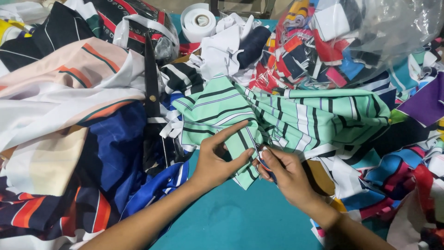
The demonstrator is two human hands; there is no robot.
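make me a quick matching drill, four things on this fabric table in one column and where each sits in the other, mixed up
Things:
1. scissors
2. roll of white tape
3. clear bag of fabric scraps
4. green striped cloth

Places:
A. top right
B. pinched by the left hand and right hand
C. top centre, on the teal table
D. left of centre, on the fabric pile

Pairs: 1-D, 2-C, 3-A, 4-B

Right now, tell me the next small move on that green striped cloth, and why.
Probably pull the cloth's corner taut. The left hand pinches the green striped cloth at its lower corner, and the right hand meets it there with a small tool, too hidden to identify; the fabric is still bunched.
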